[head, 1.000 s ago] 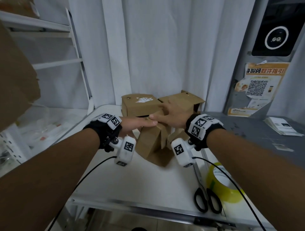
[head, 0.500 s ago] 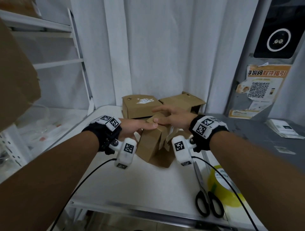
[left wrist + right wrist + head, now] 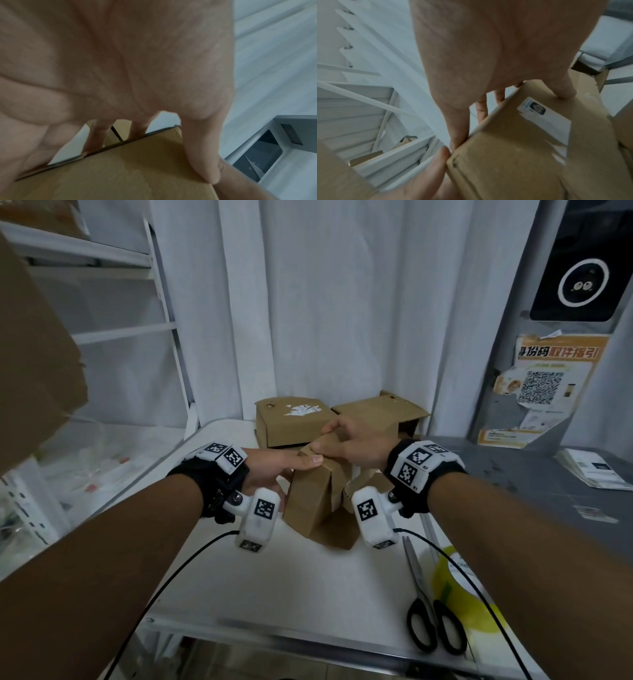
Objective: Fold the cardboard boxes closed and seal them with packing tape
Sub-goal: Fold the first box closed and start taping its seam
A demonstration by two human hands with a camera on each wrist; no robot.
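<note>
A small brown cardboard box (image 3: 313, 498) stands tilted on the white table (image 3: 274, 577) between my hands, with a loose flap (image 3: 337, 534) spread under it. My left hand (image 3: 291, 472) grips its left side, thumb (image 3: 204, 166) laid along the top edge and fingers (image 3: 95, 136) over the far edge. My right hand (image 3: 344, 445) grips the top from the right, fingers (image 3: 482, 109) curled over the edge and thumb (image 3: 563, 89) pressed on the face with a white label (image 3: 544, 115). The yellow tape roll (image 3: 460, 587) lies at the front right, partly under my right forearm.
Two more cardboard boxes (image 3: 294, 422) (image 3: 380, 412) sit behind, against the white curtain. Black-handled scissors (image 3: 433, 625) lie beside the tape near the table's front edge. A grey counter (image 3: 534, 481) with a booklet adjoins on the right. White shelving (image 3: 113, 333) stands on the left.
My right hand's fingers have curled further over the box's top edge and my left thumb has slid along it. The box has barely moved.
</note>
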